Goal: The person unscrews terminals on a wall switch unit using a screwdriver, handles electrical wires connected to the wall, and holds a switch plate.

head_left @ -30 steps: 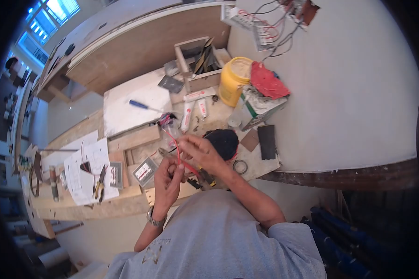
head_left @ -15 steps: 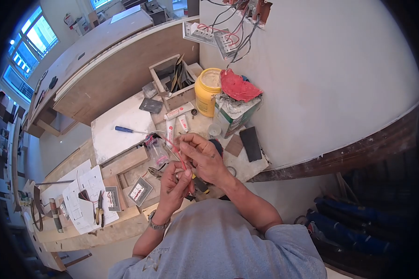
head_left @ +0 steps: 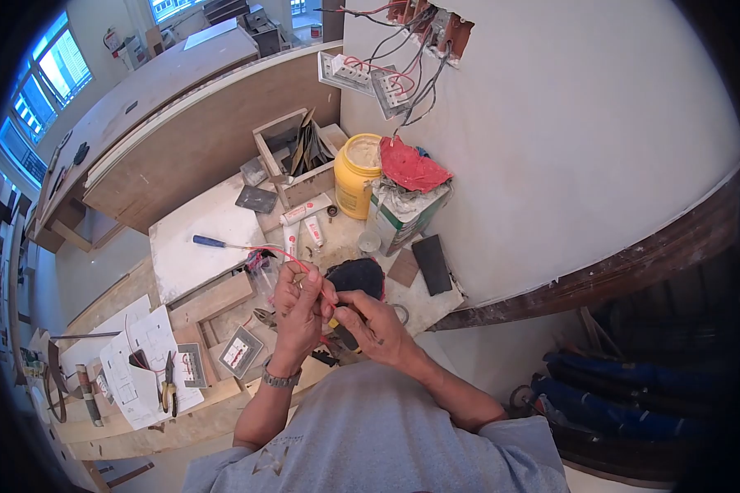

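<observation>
Red wire [head_left: 293, 258], one, in two hands [head_left: 298, 316] [head_left: 376, 326]

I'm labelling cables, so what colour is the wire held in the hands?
The wire is red; the head view shows it best.

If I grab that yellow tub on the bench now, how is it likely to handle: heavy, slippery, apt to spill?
The yellow tub is probably heavy for its size, since pale fill shows close to its rim. With its mouth open, it would likely spill if tilted. Its smooth-looking, rounded wall may slip in a loose grip.
</observation>
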Demonstrator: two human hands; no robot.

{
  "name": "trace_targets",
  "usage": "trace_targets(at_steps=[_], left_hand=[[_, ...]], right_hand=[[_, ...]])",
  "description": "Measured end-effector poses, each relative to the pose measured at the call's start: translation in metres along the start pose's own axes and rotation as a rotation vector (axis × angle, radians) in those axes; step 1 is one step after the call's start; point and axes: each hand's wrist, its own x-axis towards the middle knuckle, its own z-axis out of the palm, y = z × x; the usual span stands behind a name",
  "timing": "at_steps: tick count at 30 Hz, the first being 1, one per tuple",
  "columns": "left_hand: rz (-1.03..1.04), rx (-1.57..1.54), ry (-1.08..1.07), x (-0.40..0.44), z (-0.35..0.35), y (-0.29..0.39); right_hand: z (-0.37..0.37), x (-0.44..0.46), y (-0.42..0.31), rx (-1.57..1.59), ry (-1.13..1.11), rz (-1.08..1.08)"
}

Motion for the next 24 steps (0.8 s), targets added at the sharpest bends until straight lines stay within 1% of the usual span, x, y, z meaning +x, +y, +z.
trace_targets(at_steps=[2,4,5,6,7,8,9,10,11,12,14,15,17,19,21,22,23,24], left_hand=[[0.034,0.012,0.004,0.004,0.002,-0.007],[0.124,0.222,0.013,0.008,0.003,-0.012],[0.124,0.219,0.005,0.01,0.005,-0.013],[0.22,0.417,-0.031,0.009,0.008,-0.014],[0.318,0.615,-0.069,0.009,0.009,-0.015],[0.383,0.721,-0.106,0.01,0.007,-0.019],[0.382,0.719,-0.112,0.012,0.005,-0.021],[0.318,0.667,-0.128,0.014,0.003,-0.023],[0.254,0.616,-0.141,0.015,0.002,-0.024],[0.249,0.616,-0.143,0.017,0.003,-0.024],[0.164,0.312,-0.076,0.023,0.01,-0.024],[0.162,0.31,-0.078,0.026,0.011,-0.025],[0.023,0.031,0.014,0.032,0.011,-0.029],[0.003,0.031,0.015,0.035,0.009,-0.031],[-0.011,0.038,0.014,0.038,0.005,-0.028],[-0.053,0.091,-0.045,0.041,0.002,-0.026],[-0.097,0.145,-0.102,0.042,-0.001,-0.024],[-0.098,0.151,-0.098,0.043,-0.004,-0.021]], right_hand=[[-0.005,-0.003,0.002,-0.066,0.009,0.003],[-0.005,-0.006,0.008,-0.131,0.016,0.005],[-0.003,-0.006,0.014,-0.03,0.017,0.145],[-0.002,-0.006,0.019,0.075,0.018,0.284],[-0.002,-0.004,0.02,0.073,0.026,0.282],[-0.003,-0.003,0.021,0.081,0.072,0.259],[-0.003,-0.002,0.022,0.091,0.117,0.238],[-0.004,-0.003,0.022,0.09,0.123,0.241],[-0.006,-0.004,0.021,0.155,0.117,0.231],[-0.008,-0.005,0.022,0.221,0.109,0.221],[-0.01,-0.007,0.024,0.187,0.134,0.198],[-0.012,-0.007,0.026,0.15,0.156,0.171],[-0.016,-0.007,0.024,0.091,0.15,0.158],[-0.018,-0.007,0.023,0.038,0.133,0.146],[-0.019,-0.004,0.022,-0.094,0.077,0.148],[-0.02,-0.003,0.021,-0.089,0.074,0.143],[-0.022,-0.002,0.019,-0.121,0.044,0.091],[-0.023,-0.003,0.019,-0.153,0.015,0.04]])
